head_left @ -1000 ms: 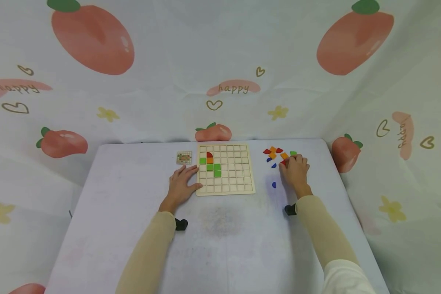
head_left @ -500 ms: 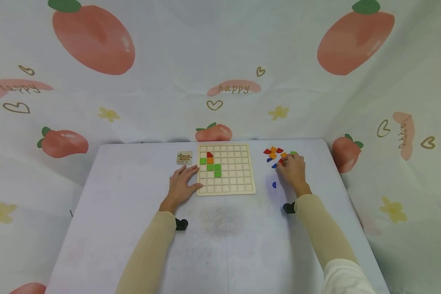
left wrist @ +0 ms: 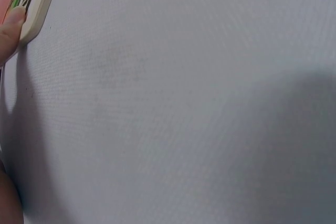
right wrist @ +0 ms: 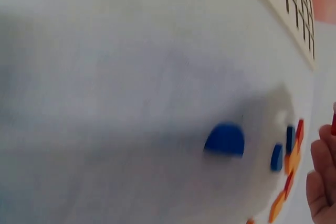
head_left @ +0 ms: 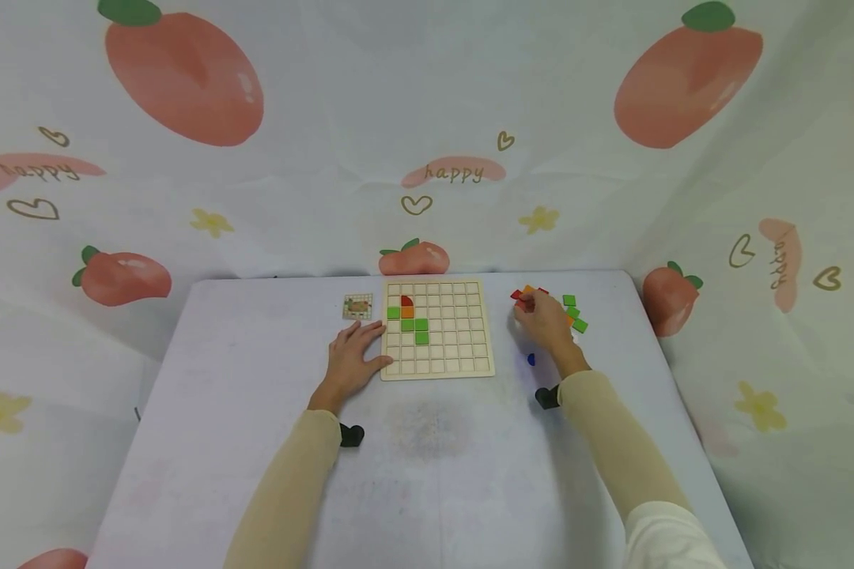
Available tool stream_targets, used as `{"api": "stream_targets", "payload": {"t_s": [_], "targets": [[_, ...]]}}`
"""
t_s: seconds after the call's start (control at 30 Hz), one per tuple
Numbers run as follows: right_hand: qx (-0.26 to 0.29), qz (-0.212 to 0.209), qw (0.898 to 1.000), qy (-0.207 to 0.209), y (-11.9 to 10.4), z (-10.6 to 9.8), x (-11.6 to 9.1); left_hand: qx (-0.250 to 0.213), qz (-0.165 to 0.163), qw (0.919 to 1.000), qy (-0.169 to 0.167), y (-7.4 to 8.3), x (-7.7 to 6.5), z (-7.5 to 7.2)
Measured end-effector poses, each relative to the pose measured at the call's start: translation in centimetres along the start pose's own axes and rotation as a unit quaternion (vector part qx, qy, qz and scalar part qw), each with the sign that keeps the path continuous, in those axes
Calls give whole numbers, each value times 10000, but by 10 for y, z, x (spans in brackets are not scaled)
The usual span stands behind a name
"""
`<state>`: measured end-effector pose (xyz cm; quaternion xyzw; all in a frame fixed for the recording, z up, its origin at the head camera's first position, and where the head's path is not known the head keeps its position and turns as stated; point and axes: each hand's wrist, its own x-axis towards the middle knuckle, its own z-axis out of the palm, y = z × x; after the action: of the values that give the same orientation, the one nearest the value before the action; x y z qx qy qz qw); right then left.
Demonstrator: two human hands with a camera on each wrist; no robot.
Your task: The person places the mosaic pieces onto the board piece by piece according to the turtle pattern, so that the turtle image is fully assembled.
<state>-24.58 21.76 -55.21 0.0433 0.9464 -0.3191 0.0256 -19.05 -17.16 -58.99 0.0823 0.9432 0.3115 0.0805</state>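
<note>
– Where do we see the left hand (head_left: 349,359)?
– We find it spread and relaxed at the left edge of the gridded board (head_left: 455,340), its thumb (left wrist: 13,18) resting near the lower corner.
– And the right hand (head_left: 548,322)?
– We see it pinching a red piece (right wrist: 334,124) at its fingertips, well to the right of the board.
– What lies about it?
– We have green squares (head_left: 580,325) just right of the hand and a blue half-round (right wrist: 226,140) on its near side.
– And on the board?
– We count four green tiles (head_left: 422,337), one orange tile (head_left: 407,313) and a red quarter-round (head_left: 407,301), all towards its left.
</note>
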Motion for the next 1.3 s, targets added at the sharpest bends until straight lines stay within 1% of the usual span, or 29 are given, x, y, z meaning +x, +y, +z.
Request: {"api": "stream_targets", "payload": {"t_s": [0.1,0.23,0.4,0.77,1.0,1.17,1.3], "targets": [[195,-251,9995,-6,-6,6,1,1,6,10000,19,0,0,0],[396,-437,9982,-101,-14,15,2,27,-6,10000,33,-1,0,1],[901,-501,9946,-149,-25,25,1,28,-1,10000,39,-1,0,1],[1420,-486,9884,-228,-41,38,4,30,-6,10000,33,-1,1,-1],[1670,-296,9844,-459,-51,44,6,44,-9,10000,56,1,1,-3],[1870,-309,9802,-565,-59,48,6,2,-53,10000,35,2,0,-3],[1946,-288,9782,-659,-66,54,8,-15,-12,10000,17,1,0,-1]]}}
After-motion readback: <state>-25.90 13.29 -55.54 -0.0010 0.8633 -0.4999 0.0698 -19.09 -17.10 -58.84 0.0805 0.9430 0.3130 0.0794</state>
